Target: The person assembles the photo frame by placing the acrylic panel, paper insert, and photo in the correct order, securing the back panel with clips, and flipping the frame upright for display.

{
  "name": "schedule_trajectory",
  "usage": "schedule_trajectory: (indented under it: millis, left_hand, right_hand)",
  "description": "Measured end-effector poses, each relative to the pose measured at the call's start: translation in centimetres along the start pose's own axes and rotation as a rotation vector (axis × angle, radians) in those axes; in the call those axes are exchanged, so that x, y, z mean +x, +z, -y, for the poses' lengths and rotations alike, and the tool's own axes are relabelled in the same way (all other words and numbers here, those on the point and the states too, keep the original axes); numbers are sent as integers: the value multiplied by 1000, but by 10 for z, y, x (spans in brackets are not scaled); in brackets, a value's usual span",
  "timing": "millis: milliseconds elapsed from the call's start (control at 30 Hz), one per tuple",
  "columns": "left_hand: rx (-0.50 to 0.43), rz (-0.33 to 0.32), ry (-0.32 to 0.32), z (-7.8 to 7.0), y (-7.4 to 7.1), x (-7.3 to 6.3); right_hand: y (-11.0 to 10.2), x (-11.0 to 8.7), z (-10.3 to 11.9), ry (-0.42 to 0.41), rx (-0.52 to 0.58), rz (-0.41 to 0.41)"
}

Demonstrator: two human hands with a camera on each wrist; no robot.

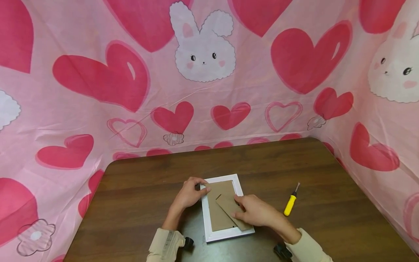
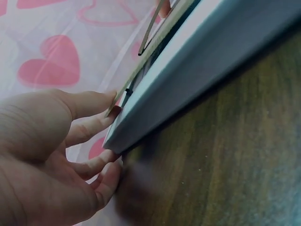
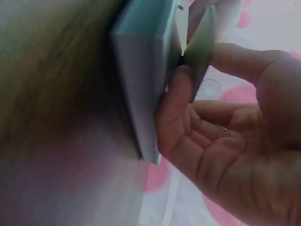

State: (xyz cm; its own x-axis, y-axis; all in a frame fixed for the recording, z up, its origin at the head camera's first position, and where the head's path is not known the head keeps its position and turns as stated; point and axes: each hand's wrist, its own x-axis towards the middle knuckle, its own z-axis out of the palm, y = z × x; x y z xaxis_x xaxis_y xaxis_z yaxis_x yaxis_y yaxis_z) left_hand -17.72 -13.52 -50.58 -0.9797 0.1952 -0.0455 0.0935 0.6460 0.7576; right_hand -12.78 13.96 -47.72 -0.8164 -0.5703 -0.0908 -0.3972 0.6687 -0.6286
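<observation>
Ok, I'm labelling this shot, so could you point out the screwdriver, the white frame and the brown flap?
Screwdriver (image 1: 290, 203): head view, on its yellow handle.
White frame (image 1: 207, 218): head view, on its rim, picture left.
Brown flap (image 1: 229, 206): head view, on its flat upper face.

I count one left hand (image 1: 189, 193), one right hand (image 1: 256, 210), two sleeves (image 1: 163, 245), two black wrist devices (image 1: 188, 243), one frame (image 1: 207, 218), one backing board (image 1: 218, 215), one stand leg (image 1: 227, 205), one screwdriver (image 1: 290, 205) and one table (image 1: 137, 203); on the cloth (image 1: 255, 87) there are two rabbit faces (image 1: 205, 69), and one cut white shape (image 1: 7, 109) at left edge is perhaps a third face
</observation>
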Motion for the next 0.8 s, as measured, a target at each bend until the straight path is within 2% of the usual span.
schedule_trajectory:
  millis: [167,333,533,700,800]
  left_hand:
    - [-12,-15,0,2,3,0]
    - [-17,7,34,1,1,-2]
    - [-66,65,56,3,-4,-2]
    - [-83,67,56,5,-5,1]
    - [-61,54,44,7,-5,2]
  right_hand:
    - [-1,-2,-5,57,85,-37]
    - [0,-3,-16,37,165,-78]
    - [2,-4,-15,66,176,-69]
    - [3,-4,-11,60,154,-71]
    - [4,-3,-11,52,132,-71]
